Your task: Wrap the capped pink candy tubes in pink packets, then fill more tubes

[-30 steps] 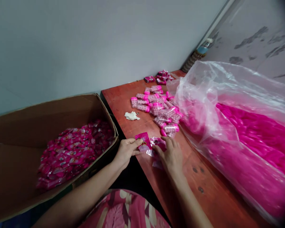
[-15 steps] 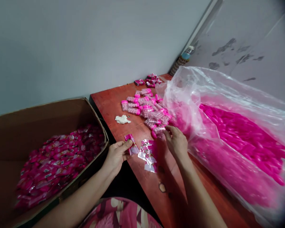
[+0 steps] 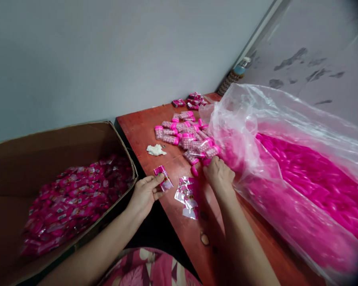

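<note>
While a flat red tabletop (image 3: 135, 128) bears a bulging clear plastic bag (image 3: 282, 206) and pink-capped transparent bottles (image 3: 187, 141), our right hand (image 3: 218, 174) curls at the nearest ones, its grasp hidden; our left hand (image 3: 144, 194) pinches a glossy pink printed wrapper (image 3: 166, 182) near the tabletop's left edge.

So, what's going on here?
A person's left hand pinches a printed pink wrapper, and other printed wrappers lie nearby on the red table. The right hand is at the near edge of a pile of pink-capped bead bottles; its grip is hidden. A cardboard box to the left holds many pink packets.
</note>
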The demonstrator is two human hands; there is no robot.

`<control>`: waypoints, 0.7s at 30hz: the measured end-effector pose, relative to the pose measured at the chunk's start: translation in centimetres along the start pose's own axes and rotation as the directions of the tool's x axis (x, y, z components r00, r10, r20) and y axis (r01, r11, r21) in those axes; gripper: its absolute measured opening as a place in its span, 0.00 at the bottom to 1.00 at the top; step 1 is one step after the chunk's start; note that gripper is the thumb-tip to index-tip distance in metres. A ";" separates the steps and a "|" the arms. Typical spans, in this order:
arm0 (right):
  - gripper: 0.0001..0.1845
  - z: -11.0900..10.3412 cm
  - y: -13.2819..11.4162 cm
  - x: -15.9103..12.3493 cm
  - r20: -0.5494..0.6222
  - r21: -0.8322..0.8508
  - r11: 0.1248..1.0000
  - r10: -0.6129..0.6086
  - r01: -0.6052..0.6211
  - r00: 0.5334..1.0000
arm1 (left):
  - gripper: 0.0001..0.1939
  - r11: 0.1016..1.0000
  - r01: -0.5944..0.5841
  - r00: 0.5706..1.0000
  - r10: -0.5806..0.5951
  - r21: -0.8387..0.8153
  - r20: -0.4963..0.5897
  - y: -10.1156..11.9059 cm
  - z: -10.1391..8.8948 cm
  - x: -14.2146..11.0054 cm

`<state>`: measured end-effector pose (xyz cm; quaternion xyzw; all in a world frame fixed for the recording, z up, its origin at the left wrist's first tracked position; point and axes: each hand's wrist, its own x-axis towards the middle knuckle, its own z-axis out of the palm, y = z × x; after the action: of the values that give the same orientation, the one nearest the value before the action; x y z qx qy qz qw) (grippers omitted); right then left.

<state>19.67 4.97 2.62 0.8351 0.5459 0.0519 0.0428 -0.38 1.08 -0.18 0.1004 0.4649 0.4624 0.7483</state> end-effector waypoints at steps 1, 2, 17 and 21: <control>0.14 0.3 0.3 0.0 -0.019 -0.018 1.000 -0.021 0.021 1.000 | 0.06 1.000 0.008 1.000 -0.008 -0.024 -0.009 0.0 0.0 0.0; 0.13 0.6 0.6 0.0 -0.038 -0.038 0.998 -0.046 0.044 0.998 | 0.06 0.999 0.018 1.000 -0.019 -0.046 -0.016 0.0 -0.1 0.1; 0.17 3.8 3.6 -5.3 -0.135 0.129 0.906 -0.386 0.402 0.913 | 0.07 0.986 0.069 0.997 -0.071 -0.152 -0.007 -0.6 -0.4 0.4; 0.19 3.6 4.5 -5.0 -0.026 0.212 0.942 -0.262 0.262 0.965 | 0.06 0.980 0.057 0.998 -0.059 -0.191 -0.006 -0.8 -0.2 0.4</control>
<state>22.20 -1.48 -0.58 0.7549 0.6544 -0.0141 -0.0397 -0.05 0.87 -0.97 0.0120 0.4254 0.4835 0.7650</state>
